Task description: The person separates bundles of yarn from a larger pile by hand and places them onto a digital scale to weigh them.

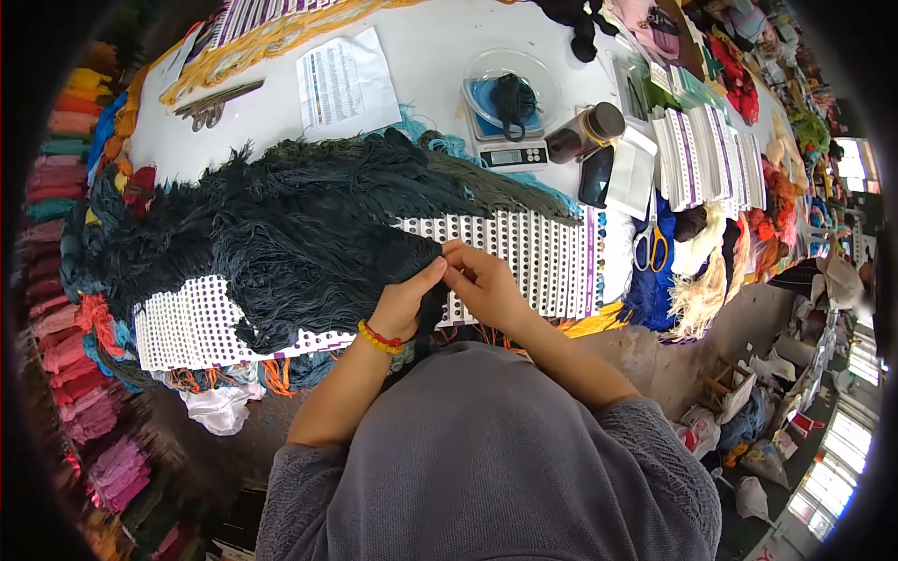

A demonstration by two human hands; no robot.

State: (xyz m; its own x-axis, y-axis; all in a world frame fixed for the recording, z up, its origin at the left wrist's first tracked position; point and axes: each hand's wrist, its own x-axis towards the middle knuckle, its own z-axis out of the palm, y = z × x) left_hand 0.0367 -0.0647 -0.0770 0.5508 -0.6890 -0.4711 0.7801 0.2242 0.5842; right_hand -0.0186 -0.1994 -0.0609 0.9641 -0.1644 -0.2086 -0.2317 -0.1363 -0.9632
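A large heap of dark blue-green yarn [309,210] covers the middle of the table. My left hand [404,304], with red and yellow bands at the wrist, pinches the yarn at the heap's right end. Close beside it, my right hand [482,285] has its fingers bent and pressed together at the edge of the same yarn; the fingertips of both hands nearly meet. Under the yarn and my hands lie white cards [533,262] with rows of punched holes. Olive-green yarn [505,192] stretches along the heap's upper right side.
Behind the heap are a digital scale [513,157] bearing a dark yarn bundle [514,101], a brown jar [585,133], a printed sheet [347,82] and a metal clip [217,103]. Orange-handled scissors [651,245] and stacked white cards [706,159] are at the right.
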